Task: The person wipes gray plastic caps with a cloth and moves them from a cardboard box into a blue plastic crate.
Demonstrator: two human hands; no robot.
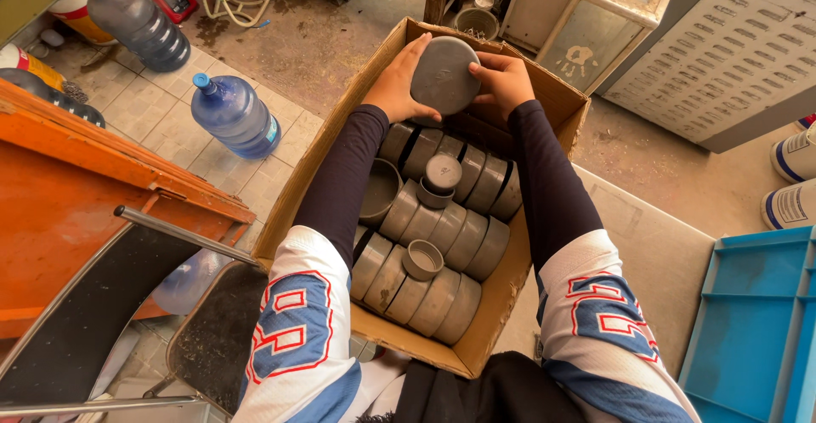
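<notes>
Nearest to the body, rows of grey plastic caps (pixel 416 291) lying on their sides in the cardboard box (pixel 501 300), packed close together; on top of these rows, two smaller grey caps (pixel 422 259) resting loose, one near, one further (pixel 442 172); beside them, toward the left wall, one larger open cap (pixel 379 190) with the hollow side up. Judging from this, most of the box already filled, well below the fingers; only the far end, directly under the hands, looking dark and not yet filled; not possible to tell how deep the free place goes.

Further away, above that far end, one round grey cap (pixel 444 74) held up between both hands, flat face toward the camera. Left hand (pixel 398 83) pressed on the left edge of the cap, fingers (pixel 416 49) stretched and only slightly curved, reaching over the top rim. Right hand (pixel 503 81) on the right edge, fingers (pixel 489 73) bent more strongly, tips touching the rim; both hands closed on the cap, gripping from opposite sides, not spread open.

Beyond the fingers, the far wall of the box; left of the left hand, well apart, two blue water bottles (pixel 234 115) on the tiled floor.
</notes>
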